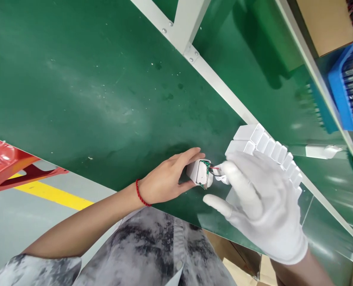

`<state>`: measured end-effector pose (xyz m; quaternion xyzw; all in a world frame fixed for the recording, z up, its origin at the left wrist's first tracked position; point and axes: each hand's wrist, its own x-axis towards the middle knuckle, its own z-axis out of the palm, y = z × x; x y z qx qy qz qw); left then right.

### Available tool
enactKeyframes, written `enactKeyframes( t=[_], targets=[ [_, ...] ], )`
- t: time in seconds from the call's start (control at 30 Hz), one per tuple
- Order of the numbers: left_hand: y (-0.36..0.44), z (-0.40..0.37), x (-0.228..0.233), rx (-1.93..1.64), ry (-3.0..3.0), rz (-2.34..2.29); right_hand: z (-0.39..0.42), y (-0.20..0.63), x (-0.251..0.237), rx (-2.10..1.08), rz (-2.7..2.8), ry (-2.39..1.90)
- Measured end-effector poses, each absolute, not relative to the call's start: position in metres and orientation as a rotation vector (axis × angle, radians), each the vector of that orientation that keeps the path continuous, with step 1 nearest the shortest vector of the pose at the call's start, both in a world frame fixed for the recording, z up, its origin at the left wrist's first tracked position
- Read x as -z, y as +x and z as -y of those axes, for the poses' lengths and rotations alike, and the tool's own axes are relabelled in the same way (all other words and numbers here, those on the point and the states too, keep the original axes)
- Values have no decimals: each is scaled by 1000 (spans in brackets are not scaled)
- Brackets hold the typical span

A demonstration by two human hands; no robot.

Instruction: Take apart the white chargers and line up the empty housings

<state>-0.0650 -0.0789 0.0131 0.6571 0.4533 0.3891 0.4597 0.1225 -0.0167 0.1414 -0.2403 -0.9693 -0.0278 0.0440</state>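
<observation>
My left hand (172, 174), bare with a red cord at the wrist, grips a small white plastic casing (192, 171) between thumb and fingers. At the casing's open end a green circuit board (206, 165) shows, and thin red and black wires (214, 169) come out of it. My right hand (259, 202), in a white glove, is just right of the casing, with thumb and index finger apart. Its index fingertip is by a small white piece (222, 176) at the wires; whether they touch I cannot tell. Rows of white casings (247, 133) stand behind the glove, which partly hides them.
The green table (89, 99) is crossed by a white metal rail (224, 93) with a bolted post. Beyond it, a blue bin (338, 83) holds several dark parts near a cardboard box (328, 24). A red plastic stool (12, 163) stands at left; cardboard boxes (238, 270) lie below the table edge.
</observation>
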Motion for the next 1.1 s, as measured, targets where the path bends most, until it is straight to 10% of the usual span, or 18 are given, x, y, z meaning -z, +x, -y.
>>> enactKeyframes(
  t=[1.1],
  targets=[
    [-69, 88, -20, -798, 1894, -1217, 89, 112, -23, 131, 2339, -1158]
  ],
)
